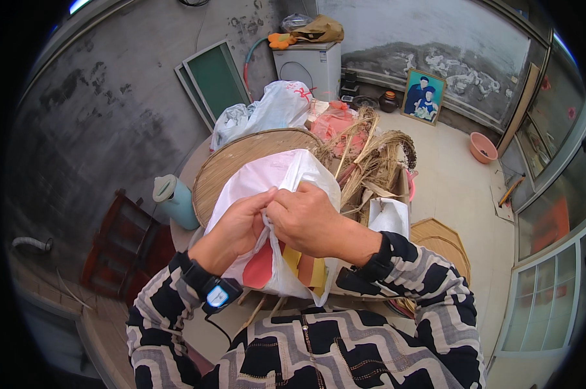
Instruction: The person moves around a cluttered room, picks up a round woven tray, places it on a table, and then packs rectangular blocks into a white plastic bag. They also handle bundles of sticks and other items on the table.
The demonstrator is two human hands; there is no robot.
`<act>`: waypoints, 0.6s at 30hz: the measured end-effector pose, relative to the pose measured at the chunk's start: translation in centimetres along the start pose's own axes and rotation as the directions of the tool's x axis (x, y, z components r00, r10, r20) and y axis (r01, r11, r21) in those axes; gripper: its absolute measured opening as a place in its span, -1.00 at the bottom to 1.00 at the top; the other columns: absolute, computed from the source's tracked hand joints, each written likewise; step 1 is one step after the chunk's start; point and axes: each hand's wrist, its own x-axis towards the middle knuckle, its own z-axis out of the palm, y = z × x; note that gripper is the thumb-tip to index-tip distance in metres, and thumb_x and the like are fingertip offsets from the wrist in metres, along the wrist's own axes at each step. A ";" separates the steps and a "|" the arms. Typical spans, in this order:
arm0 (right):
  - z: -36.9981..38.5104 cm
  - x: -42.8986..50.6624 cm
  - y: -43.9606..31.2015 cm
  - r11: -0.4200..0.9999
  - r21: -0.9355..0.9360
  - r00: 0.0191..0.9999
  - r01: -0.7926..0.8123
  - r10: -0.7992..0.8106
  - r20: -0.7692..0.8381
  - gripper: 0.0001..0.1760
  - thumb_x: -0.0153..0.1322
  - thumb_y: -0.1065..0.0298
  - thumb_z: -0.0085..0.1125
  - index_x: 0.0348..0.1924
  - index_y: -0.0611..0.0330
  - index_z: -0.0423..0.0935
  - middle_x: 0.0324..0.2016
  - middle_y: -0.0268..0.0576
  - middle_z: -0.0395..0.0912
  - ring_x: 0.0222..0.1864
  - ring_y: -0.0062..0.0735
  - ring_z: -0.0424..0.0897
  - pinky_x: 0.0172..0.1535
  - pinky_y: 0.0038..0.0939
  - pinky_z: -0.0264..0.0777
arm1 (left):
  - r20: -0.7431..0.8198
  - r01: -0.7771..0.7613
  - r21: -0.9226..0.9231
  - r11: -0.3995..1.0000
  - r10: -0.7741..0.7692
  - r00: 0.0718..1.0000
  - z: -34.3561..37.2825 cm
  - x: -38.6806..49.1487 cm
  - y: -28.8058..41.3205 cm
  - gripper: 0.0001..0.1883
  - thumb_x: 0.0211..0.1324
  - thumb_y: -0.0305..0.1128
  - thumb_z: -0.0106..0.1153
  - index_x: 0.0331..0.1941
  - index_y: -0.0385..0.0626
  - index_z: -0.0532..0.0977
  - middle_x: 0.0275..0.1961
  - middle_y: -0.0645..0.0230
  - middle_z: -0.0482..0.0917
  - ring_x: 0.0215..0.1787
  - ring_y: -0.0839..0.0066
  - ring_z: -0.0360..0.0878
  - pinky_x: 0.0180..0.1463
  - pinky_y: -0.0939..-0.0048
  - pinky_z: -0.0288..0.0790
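A white plastic bag [254,177] lies before me over a flat round woven tray [220,170]. My left hand [239,226] pinches the gathered plastic with thumb and fingers. Right beside it, my right hand [305,219] is closed on the same bunched part, and the two hands touch. Below them the bag's side parts around red paper [258,266] and yellow paper [318,274], which look like folded sheets or card. How the plastic is twisted or knotted between my fingers is hidden.
A light-blue thermos jug [176,202] stands left on the round table. Dried plant stalks [370,160] and a red plastic bag [339,124] lie to the right. Stuffed white bags [273,112] sit behind the tray. A dark-red wooden chair [123,243] stands at left.
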 end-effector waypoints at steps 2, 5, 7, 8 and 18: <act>-0.2 -0.1 -0.1 1.000 -0.013 1.000 -0.010 0.011 0.015 -0.83 0.15 0.33 0.18 -0.45 0.14 0.41 -0.52 -0.22 0.45 -0.53 -0.29 0.55 -0.38 -0.29 0.29 | -0.011 0.064 0.024 0.998 -0.064 0.998 0.2 0.7 0.0 -0.86 0.28 -0.41 0.06 -0.22 -0.23 0.53 -0.23 0.29 0.65 -0.22 0.47 0.63 -0.11 0.38 0.51; -0.4 0.2 -0.3 1.000 -0.013 1.000 -0.006 0.007 0.024 -0.84 0.15 0.34 0.17 -0.47 0.14 0.40 -0.53 -0.22 0.44 -0.52 -0.29 0.55 -0.39 -0.29 0.30 | -0.005 0.077 0.125 0.989 -0.077 0.997 -0.2 1.5 0.4 -0.87 0.24 -0.42 0.10 -0.28 -0.24 0.54 -0.28 0.25 0.64 -0.31 0.44 0.63 -0.21 0.37 0.51; -0.4 0.5 -0.8 1.000 0.002 0.999 0.030 -0.030 0.018 -0.84 0.14 0.34 0.17 -0.48 0.14 0.40 -0.53 -0.21 0.43 -0.51 -0.30 0.53 -0.41 -0.31 0.30 | -0.051 0.035 0.216 0.976 -0.024 0.998 -0.5 1.9 0.8 -0.87 0.21 -0.42 0.12 -0.31 -0.26 0.54 -0.32 0.23 0.63 -0.37 0.43 0.61 -0.27 0.37 0.48; -0.4 0.7 -1.1 0.998 0.014 0.998 0.065 -0.065 0.012 -0.85 0.14 0.34 0.16 -0.49 0.13 0.40 -0.54 -0.21 0.42 -0.51 -0.31 0.52 -0.43 -0.32 0.31 | -0.098 0.001 0.262 0.965 0.026 0.995 -0.4 2.2 0.7 -0.87 0.20 -0.42 0.13 -0.32 -0.27 0.54 -0.34 0.23 0.62 -0.39 0.43 0.59 -0.29 0.37 0.47; 1.6 0.9 -3.9 0.959 0.177 0.973 0.222 -0.207 -0.098 -0.84 0.11 0.39 0.17 -0.54 0.15 0.35 -0.57 -0.24 0.32 -0.55 -0.31 0.41 -0.46 -0.35 0.29 | -0.203 -0.079 0.610 0.788 0.252 0.946 -1.7 2.7 0.8 -0.84 0.18 -0.41 0.18 -0.39 -0.28 0.53 -0.50 0.35 0.53 -0.53 0.51 0.46 -0.42 0.38 0.35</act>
